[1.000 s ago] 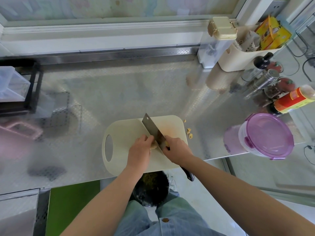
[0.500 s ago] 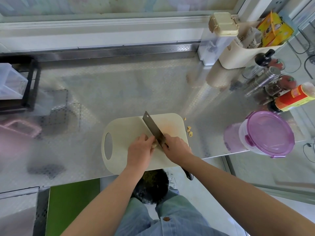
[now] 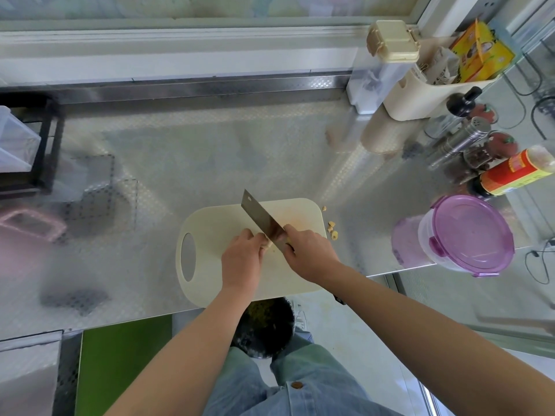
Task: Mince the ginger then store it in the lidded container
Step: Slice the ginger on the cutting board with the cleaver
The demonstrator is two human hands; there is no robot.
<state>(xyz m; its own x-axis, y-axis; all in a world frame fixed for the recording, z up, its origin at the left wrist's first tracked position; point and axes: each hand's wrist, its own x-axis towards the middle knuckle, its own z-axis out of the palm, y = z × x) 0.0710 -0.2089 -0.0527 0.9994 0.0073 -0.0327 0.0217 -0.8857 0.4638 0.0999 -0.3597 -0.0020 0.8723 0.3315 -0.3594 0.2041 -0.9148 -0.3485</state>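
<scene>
A cream cutting board (image 3: 210, 232) lies at the front edge of the steel counter. My left hand (image 3: 241, 259) pinches a small piece of ginger (image 3: 269, 244) on the board. My right hand (image 3: 309, 253) grips the cleaver (image 3: 261, 219) by its handle; the blade stands edge-down right beside the ginger, and the handle's dark end (image 3: 339, 300) pokes out past my wrist. The ginger is mostly hidden by my fingers. A round container with a purple lid (image 3: 468, 232), shut, stands at the right near the counter's corner.
Several ginger scraps (image 3: 332, 229) lie on the counter just right of the board. Sauce bottles and shakers (image 3: 510, 175) and a cream caddy (image 3: 426, 94) crowd the back right. A black rack (image 3: 33, 145) stands at the left. A dark bin (image 3: 264, 328) sits below the counter edge.
The hands and cleaver have stayed in the same spot on the board, with the blade shifting only slightly against the ginger. The camera has tilted a little.
</scene>
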